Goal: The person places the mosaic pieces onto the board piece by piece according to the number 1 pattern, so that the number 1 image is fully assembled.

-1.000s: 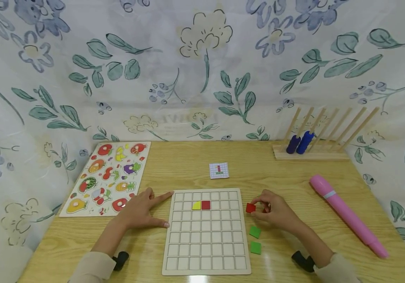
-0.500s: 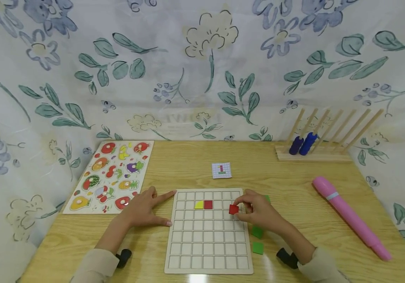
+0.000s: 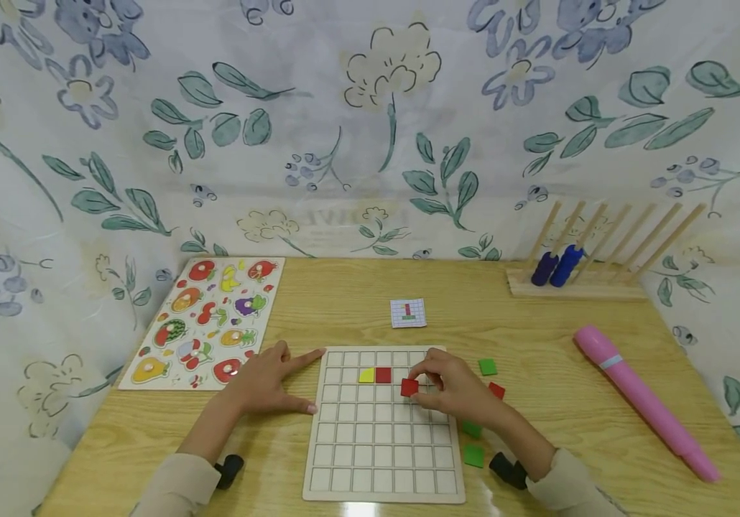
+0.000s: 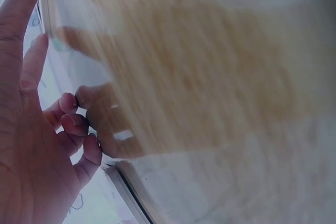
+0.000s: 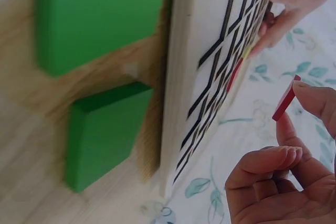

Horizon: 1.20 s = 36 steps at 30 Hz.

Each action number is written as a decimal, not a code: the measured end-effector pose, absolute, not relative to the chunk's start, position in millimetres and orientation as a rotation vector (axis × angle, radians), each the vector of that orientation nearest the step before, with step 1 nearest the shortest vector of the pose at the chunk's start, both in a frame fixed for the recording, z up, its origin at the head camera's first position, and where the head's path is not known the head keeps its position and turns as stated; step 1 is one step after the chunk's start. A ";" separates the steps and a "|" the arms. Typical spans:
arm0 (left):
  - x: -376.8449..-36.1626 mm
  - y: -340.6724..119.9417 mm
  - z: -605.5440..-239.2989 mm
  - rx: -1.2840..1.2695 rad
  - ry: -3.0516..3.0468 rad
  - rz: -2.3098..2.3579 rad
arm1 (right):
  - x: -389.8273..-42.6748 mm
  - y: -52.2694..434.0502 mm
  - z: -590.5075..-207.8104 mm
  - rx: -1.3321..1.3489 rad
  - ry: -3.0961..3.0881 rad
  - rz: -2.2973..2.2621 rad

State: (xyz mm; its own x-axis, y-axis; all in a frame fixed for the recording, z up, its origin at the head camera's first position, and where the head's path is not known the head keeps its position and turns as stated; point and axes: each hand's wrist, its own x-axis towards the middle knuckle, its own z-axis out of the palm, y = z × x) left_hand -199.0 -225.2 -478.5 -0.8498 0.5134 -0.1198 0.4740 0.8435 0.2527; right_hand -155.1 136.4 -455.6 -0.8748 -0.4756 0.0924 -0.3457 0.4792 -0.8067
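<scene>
My right hand [image 3: 454, 388] pinches a red square tile [image 3: 410, 388] between thumb and finger above the right part of the wooden grid board [image 3: 352, 457]. In the right wrist view the red tile is tilted and apart from the board. My left hand [image 3: 266, 380] rests at the board's left edge, thumb and index finger stretched out against it, the other fingers bent in. A yellow tile [image 3: 366, 375] with a pale cut corner and another red tile [image 3: 383, 375] sit side by side in the second row of cells.
Right of the board lie green tiles [image 3: 488, 367] and a red tile [image 3: 496, 390], partly behind the right arm. A small pattern card [image 3: 407, 313] lies beyond the board. Around stand a fruit puzzle [image 3: 211, 337], a pink stick [image 3: 648, 402] and a peg rack [image 3: 577, 289].
My right hand has carried the red tile leftward from the table beside the board to over its right-hand cells. My left hand stays at the board's edge. The head view has shifted slightly.
</scene>
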 end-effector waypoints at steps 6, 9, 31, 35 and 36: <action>-198.7 -226.0 -478.9 0.779 2.846 0.316 | -158.8 125.8 -454.5 -0.756 2.574 -1.323; -198.6 -225.7 -479.3 0.783 2.845 0.315 | -160.3 121.3 -456.8 -0.772 2.569 -1.298; -199.4 -225.2 -481.8 0.768 2.834 0.316 | -162.9 92.0 -462.7 -0.757 2.745 -0.891; -199.2 -225.9 -481.2 0.766 2.839 0.318 | -162.9 90.1 -464.9 -0.751 2.757 -0.887; -199.2 -225.9 -481.0 0.767 2.840 0.319 | -163.0 89.6 -465.2 -0.747 2.757 -0.890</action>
